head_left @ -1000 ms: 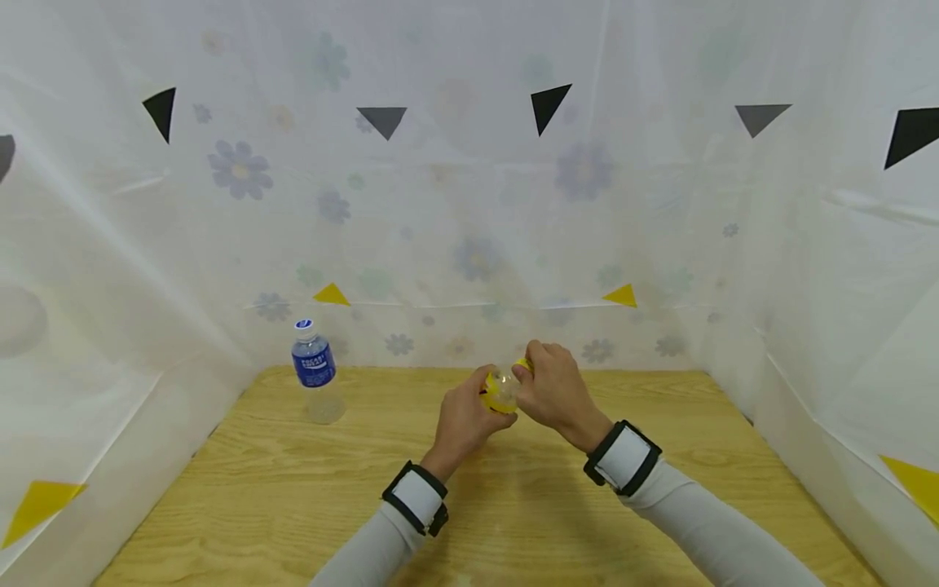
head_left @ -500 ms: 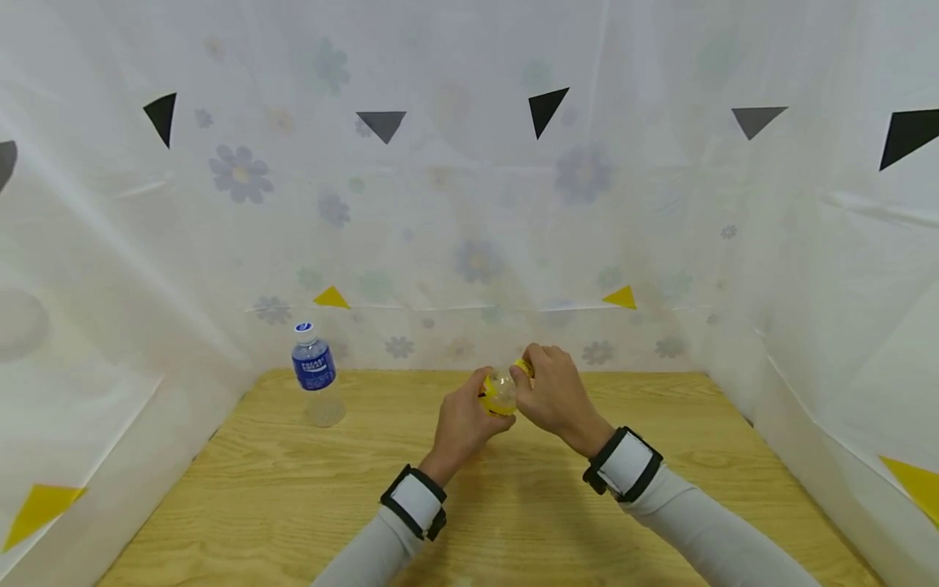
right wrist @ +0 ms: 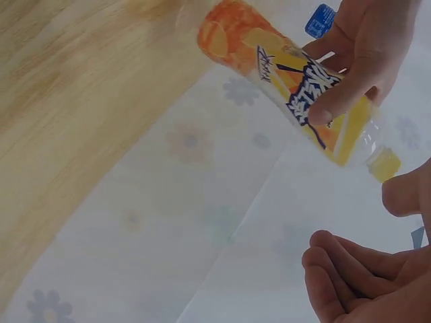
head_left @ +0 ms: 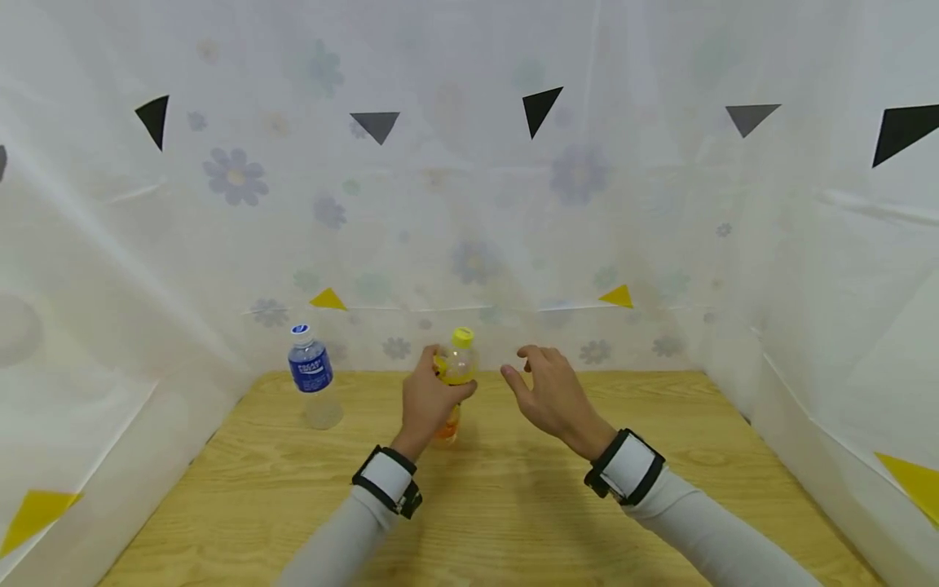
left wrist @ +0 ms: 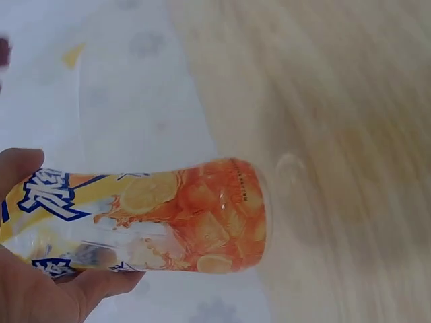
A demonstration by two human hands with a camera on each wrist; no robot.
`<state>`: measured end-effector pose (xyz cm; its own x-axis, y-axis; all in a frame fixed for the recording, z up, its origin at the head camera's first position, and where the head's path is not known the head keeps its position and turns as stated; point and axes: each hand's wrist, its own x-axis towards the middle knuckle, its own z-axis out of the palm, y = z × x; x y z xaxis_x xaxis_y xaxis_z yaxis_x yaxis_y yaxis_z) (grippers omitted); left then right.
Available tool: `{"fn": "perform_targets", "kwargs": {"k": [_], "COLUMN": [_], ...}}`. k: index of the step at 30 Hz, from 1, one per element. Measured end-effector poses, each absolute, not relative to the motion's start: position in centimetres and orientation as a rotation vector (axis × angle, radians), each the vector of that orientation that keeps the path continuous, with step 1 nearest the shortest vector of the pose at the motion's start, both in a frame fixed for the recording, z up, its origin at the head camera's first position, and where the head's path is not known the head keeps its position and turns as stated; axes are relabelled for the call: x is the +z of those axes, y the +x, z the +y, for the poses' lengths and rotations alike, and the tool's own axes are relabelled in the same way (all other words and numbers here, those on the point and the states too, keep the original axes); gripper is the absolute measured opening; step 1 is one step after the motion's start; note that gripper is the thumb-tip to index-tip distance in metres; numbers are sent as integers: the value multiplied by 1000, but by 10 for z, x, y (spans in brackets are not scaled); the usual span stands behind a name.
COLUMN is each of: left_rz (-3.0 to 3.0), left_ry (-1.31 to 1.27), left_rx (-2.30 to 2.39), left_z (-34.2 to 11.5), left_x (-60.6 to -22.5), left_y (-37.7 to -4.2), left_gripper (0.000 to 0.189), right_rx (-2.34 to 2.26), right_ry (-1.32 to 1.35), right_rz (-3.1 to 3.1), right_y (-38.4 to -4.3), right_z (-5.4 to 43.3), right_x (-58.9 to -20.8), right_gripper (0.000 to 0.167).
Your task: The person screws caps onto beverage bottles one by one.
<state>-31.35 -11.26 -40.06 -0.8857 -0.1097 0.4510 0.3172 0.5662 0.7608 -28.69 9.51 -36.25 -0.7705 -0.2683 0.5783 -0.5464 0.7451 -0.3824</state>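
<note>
My left hand (head_left: pixel 428 401) grips a clear drink bottle (head_left: pixel 460 364) with an orange and yellow label around its middle. A yellow cap (head_left: pixel 463 336) sits on its neck, and the bottle is close to upright. In the left wrist view the label (left wrist: pixel 195 219) shows lemon slices and ice; whether the base touches the table cannot be told. To the right of the bottle, my right hand (head_left: pixel 555 397) is apart from it, fingers loosely bent, holding nothing. The right wrist view shows the thumb (right wrist: pixel 407 194) close to the cap's line of sight, the palm bare.
A second bottle (head_left: pixel 311 371) with a blue label and white cap stands upright at the table's left. The wood-grain table (head_left: pixel 499 522) ends at a white flowered curtain (head_left: pixel 469 212) behind, with more sheeting on both sides.
My left hand has moved left with the bottle and turned it from tilted to nearly upright. The right hand has let go of the yellow cap and loosened its fingers, staying in about the same place.
</note>
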Motion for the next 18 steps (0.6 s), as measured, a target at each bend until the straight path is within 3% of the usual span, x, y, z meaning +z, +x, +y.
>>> {"fn": "perform_targets", "kwargs": {"k": [9, 18], "left_rz": [-2200, -2172], "left_ry": [218, 351], "left_rx": [-1311, -1266], "left_z": [-187, -221], "left_x": [-395, -414], "left_y": [-341, -347], "left_gripper": [72, 70], "right_rx": [760, 740], "right_ry": [602, 604], "right_rz": [-2548, -2581], "right_y": [-285, -289], "right_z": [99, 101], "right_x": [-368, -370], "right_gripper": [34, 29]}}
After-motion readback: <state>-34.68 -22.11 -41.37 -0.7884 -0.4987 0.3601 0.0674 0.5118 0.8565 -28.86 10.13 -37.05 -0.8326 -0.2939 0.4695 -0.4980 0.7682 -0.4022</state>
